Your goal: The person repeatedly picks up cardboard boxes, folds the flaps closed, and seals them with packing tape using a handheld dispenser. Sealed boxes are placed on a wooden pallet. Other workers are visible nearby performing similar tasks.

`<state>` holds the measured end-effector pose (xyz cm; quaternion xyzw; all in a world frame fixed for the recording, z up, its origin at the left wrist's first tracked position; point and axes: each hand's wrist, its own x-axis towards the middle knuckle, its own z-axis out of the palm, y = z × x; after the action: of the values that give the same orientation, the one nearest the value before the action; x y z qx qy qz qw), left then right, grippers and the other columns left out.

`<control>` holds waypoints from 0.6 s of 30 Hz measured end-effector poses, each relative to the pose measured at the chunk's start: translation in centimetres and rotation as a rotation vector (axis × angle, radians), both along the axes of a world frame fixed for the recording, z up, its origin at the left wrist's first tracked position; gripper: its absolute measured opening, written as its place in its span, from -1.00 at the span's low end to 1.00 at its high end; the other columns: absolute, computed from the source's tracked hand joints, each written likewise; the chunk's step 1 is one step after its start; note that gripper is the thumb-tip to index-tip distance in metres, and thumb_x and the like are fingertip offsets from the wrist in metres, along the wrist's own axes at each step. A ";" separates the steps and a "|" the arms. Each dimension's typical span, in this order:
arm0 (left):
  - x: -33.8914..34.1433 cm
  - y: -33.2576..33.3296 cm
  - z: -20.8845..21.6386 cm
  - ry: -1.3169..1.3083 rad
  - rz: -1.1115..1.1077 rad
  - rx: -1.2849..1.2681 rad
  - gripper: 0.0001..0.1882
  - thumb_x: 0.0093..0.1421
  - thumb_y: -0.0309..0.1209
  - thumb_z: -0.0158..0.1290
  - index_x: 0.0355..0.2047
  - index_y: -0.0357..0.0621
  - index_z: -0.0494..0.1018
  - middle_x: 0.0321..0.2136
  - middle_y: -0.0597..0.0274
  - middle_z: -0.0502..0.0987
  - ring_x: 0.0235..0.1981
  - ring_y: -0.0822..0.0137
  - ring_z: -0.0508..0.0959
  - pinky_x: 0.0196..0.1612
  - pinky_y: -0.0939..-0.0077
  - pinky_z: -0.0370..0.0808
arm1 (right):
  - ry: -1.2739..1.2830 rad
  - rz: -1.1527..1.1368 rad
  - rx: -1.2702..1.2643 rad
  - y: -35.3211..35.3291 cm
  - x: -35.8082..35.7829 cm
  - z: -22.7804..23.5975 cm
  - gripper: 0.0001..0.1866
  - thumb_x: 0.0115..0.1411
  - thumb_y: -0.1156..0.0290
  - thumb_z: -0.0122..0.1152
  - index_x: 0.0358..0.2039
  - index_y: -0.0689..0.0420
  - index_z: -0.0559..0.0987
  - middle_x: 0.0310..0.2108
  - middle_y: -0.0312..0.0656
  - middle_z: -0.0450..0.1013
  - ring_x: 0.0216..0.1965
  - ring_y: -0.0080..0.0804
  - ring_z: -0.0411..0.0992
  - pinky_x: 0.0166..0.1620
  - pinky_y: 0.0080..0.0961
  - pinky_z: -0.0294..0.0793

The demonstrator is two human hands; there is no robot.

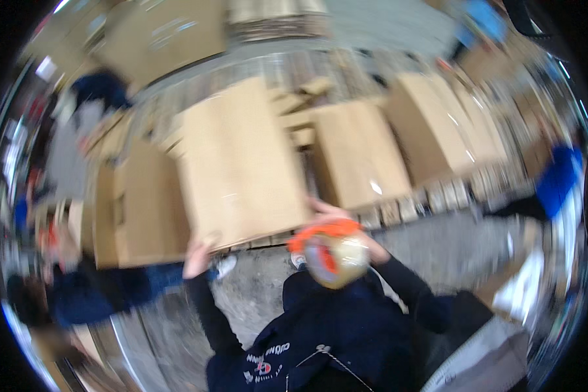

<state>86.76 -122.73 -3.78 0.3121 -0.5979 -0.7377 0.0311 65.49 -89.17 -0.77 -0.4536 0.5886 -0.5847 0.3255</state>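
Left hand (198,253) closed on carton (242,166), right hand (328,210) around tape dispenser (340,261); wooden slats (451,195), concrete floor (431,245).

From here, a slatted wooden platform (451,195) carries a middle box (359,153) and a right-hand box (431,121) along its near edge; whether the held carton (242,163) touches it, I can't tell.

plain tan carton (242,163), orange tape dispenser (333,227), yellowish tape roll (350,262), navy shirt (353,343)

The navy top (366,356) has black sleeves (217,320), white lettering (279,349), a reddish emblem (263,368) and pale cord (323,351).
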 end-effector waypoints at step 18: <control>1.1 -2.6 5.8 0.054 1.016 -1.185 -0.16 -0.12 -0.21 0.34 0.10 -0.39 0.26 -0.07 -0.19 0.46 0.01 0.00 0.45 0.05 0.24 0.38 | 0.205 -0.805 -0.237 7.4 -3.4 2.2 -0.16 0.25 -0.20 -0.18 0.08 0.46 0.31 0.18 0.19 0.22 0.25 -0.01 0.15 0.27 -0.13 0.11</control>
<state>87.86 -125.30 2.02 0.4609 -0.6750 -0.1978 0.5411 62.10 -81.73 1.44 -0.2777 0.6768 -0.6804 -0.0432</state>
